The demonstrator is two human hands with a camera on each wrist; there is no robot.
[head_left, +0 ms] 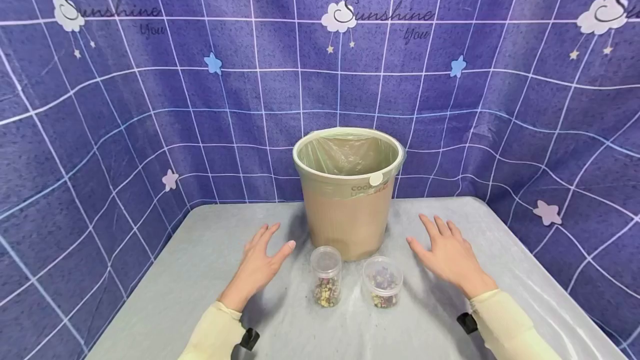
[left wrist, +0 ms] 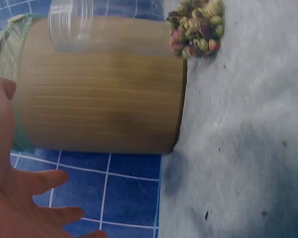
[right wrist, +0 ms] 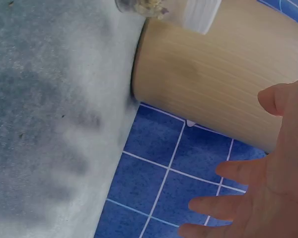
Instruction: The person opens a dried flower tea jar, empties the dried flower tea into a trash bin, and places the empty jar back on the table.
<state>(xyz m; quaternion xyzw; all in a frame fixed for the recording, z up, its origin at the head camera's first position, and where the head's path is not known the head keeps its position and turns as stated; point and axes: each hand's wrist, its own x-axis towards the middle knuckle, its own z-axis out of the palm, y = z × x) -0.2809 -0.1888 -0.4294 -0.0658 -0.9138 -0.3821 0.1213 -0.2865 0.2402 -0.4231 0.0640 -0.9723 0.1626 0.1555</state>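
My left hand (head_left: 258, 263) hovers over the table with fingers spread, holding nothing. To its right stands a tall clear plastic jar (head_left: 326, 276), its lower part filled with dried flower buds (left wrist: 198, 29). A shorter clear jar (head_left: 382, 282) with a lid and dried flowers inside stands beside the tall one. My right hand (head_left: 446, 254), also spread and holding nothing, is to the right of the short jar. Behind both jars is a beige trash bin (head_left: 345, 221) lined with a clear bag (head_left: 350, 151). In both wrist views, the fingers are apart from the jars and bin.
A grey cloth-covered table (head_left: 165, 293) carries the bin and jars. A blue-purple gridded curtain (head_left: 240, 99) with clouds and stars hangs behind and along both sides. Small dark crumbs (left wrist: 206, 215) lie on the cloth. Black straps (head_left: 250, 339) show at the wrists.
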